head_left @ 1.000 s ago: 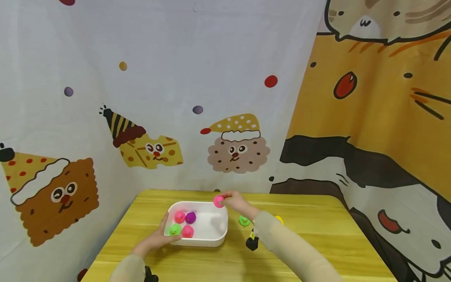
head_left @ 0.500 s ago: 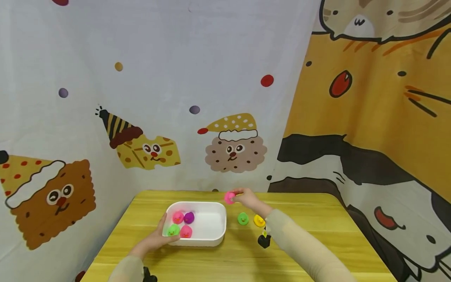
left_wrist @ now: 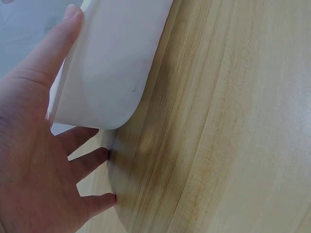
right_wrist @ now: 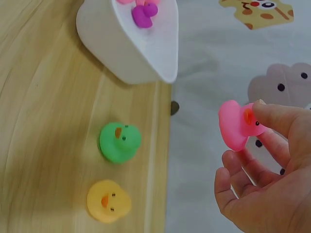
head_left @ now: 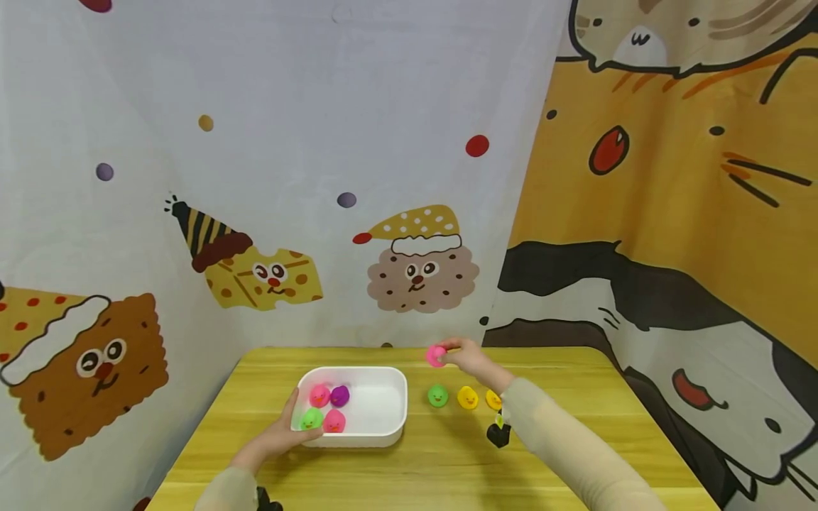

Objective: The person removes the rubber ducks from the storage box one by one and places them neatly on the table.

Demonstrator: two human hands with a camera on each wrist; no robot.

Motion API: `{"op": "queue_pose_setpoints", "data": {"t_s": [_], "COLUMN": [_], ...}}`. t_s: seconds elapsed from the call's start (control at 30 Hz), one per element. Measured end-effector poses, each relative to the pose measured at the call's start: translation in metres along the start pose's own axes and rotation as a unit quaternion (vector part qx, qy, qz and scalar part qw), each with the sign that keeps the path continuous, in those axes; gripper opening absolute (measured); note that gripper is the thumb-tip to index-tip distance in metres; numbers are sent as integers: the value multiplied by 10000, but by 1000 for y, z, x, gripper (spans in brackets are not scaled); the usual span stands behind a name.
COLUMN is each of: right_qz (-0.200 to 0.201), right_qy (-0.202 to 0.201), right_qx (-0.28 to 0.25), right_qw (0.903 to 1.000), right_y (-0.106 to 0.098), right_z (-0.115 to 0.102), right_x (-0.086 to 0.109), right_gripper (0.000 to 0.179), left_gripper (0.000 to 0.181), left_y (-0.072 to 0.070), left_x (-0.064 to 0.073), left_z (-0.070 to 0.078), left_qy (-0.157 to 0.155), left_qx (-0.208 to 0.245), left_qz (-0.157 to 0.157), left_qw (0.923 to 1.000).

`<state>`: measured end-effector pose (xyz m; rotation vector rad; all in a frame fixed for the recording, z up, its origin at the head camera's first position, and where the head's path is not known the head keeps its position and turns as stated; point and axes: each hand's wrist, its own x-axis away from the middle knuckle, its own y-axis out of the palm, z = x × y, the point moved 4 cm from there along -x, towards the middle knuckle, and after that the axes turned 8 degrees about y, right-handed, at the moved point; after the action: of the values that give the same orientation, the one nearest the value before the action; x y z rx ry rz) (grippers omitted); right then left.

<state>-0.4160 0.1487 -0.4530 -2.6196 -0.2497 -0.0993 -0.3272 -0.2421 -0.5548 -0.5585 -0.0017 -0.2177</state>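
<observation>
My right hand (head_left: 469, 357) pinches a pink rubber duck (right_wrist: 234, 125) between thumb and fingers, raised above the table's far side, right of a white plastic tub (head_left: 383, 411). At the tub's near left corner is my left hand (head_left: 281, 431), its thumb along the front rim and its fingers round the left end. Inside the tub, on the left, sit a purple duck (head_left: 340, 395), a green duck (head_left: 311, 419) and two pink ducks, one at the back (head_left: 319, 395) and one in front (head_left: 334, 421).
Right of the tub, a green duck (head_left: 437, 395), a yellow duck (head_left: 468, 397) and another yellow duck (head_left: 493, 399), partly behind the right sleeve, stand in a row on the wooden table (head_left: 383, 479). A cartoon-printed cloth (head_left: 287, 142) hangs behind the table.
My right hand has carried the pink duck rightward from over the tub's right rim to beyond it. The yellow ducks have come out from behind the sleeve. My left hand stays at the tub.
</observation>
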Motion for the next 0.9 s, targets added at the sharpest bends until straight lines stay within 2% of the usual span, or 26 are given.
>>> {"op": "queue_pose_setpoints", "data": {"t_s": [0.27, 0.43, 0.9], "right_qz": [202, 241, 388], "right_qy": [116, 179, 251], "right_qx": [-12, -30, 6], "right_qw": [9997, 9995, 9989], "right_y": [-19, -29, -53], "right_z": [9, 17, 37], "right_x": [2, 4, 7], "right_gripper": [33, 33, 37], "left_gripper": [118, 117, 118], "left_y": [0, 0, 0], "left_x": [-1, -1, -1], "left_z": [-3, -4, -4], "left_qy": [11, -137, -158], "left_qx": [48, 118, -73], "left_qz": [-10, -82, -40], "left_qw": [10000, 9998, 9998]}}
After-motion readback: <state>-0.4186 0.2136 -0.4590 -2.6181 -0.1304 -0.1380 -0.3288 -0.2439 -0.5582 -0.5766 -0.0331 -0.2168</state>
